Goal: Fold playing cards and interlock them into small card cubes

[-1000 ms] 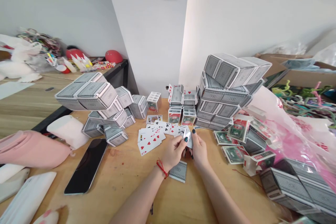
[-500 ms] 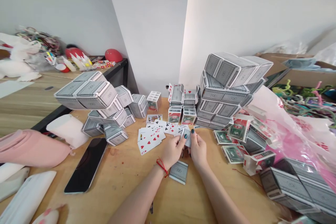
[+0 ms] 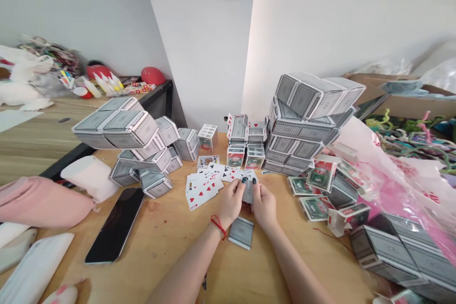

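Observation:
Between my two hands is a grey-backed playing card (image 3: 248, 192), back side up. My left hand (image 3: 231, 202), with a red cord at the wrist, pinches its left side, thumb on top. My right hand (image 3: 264, 203) grips the opposite side, its thumb also on top. Whether more than one card is held I cannot tell. A square grey patterned piece (image 3: 241, 233) lies on the table just below my hands. Beyond them, face-up playing cards (image 3: 203, 189) are spread out, partly behind my fingers.
Folded-card blocks are stacked in a tall tower (image 3: 299, 128) at right and a leaning stack (image 3: 124, 126) at left. Red-and-green card boxes (image 3: 317, 208) lie to the right. A black phone (image 3: 116, 225) is on the left. Small card boxes (image 3: 245, 156) stand at the back.
Both thumbs have come closer together over the card, and the card has tilted and shifted slightly toward me and left. The view has moved a little; the other things stay put.

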Available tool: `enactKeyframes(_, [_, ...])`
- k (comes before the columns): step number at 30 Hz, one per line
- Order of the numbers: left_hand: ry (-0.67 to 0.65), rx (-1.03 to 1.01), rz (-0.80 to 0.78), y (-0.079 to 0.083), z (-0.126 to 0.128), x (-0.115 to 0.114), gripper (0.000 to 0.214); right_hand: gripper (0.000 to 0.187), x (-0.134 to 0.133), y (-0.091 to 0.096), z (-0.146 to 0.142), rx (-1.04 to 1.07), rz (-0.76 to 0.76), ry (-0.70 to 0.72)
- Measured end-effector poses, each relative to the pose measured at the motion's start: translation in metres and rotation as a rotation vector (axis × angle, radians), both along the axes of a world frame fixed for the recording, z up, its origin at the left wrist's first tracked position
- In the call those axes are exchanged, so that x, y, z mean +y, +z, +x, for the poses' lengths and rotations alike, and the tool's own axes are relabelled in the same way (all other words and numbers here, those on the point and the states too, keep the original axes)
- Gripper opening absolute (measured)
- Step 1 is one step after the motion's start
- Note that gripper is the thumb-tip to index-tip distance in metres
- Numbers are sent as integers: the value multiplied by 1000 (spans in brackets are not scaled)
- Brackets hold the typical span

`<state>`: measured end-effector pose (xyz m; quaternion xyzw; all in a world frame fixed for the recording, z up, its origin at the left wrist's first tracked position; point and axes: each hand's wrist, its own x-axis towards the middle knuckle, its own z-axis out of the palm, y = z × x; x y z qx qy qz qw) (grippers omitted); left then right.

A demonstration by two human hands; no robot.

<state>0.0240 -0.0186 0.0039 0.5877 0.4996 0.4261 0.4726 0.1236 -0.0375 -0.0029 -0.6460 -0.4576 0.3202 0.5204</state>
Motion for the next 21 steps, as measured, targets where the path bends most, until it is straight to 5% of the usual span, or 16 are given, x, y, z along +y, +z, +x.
enactKeyframes(4, [97,97,70,-5,-2,3,33,49,-1,-2,-5,-113,59,41])
enactKeyframes(12, [70,-38,-65,-5,-1,2,36,44,-3,4,-13,291,-114,168])
enactKeyframes(21, [222,-6,40,-1,-2,7,31,34,0,4,-9,322,-36,319])
